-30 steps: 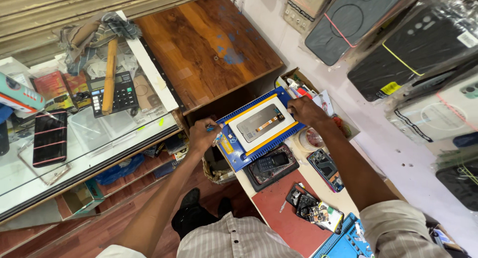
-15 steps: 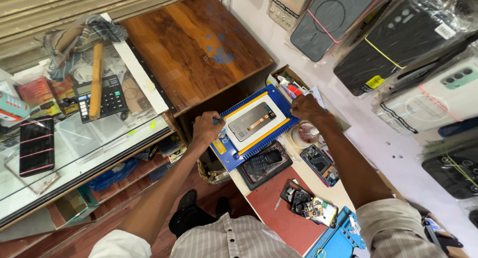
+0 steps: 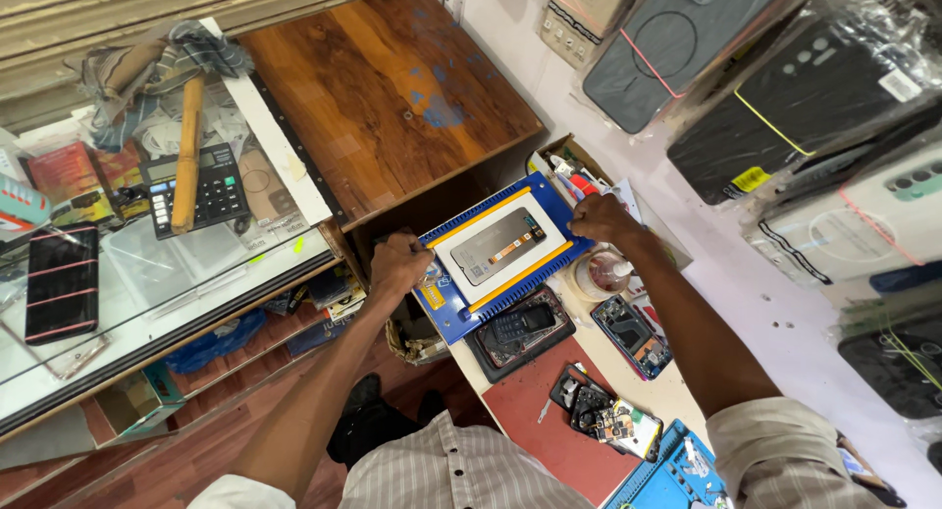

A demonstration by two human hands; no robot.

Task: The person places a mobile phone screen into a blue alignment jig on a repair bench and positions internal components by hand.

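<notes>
Flat blue rectangular tray point(image 3: 500, 249), two-handed grip

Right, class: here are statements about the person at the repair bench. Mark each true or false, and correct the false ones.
1. Both hands grip the blue tray. True: the left hand holds its near-left end and the right hand its far-right end; the blue tray is held between them.
2. The tray is empty. False: a pale rectangular panel lies in it between two yellow strips.
3. A calculator lies on the glass counter. True.
4. The wooden-handled tool lies on the red mat. False: it rests across the counter clutter beside the calculator; the red mat is on the bench.
5. An opened phone lies below the right forearm. True.
</notes>
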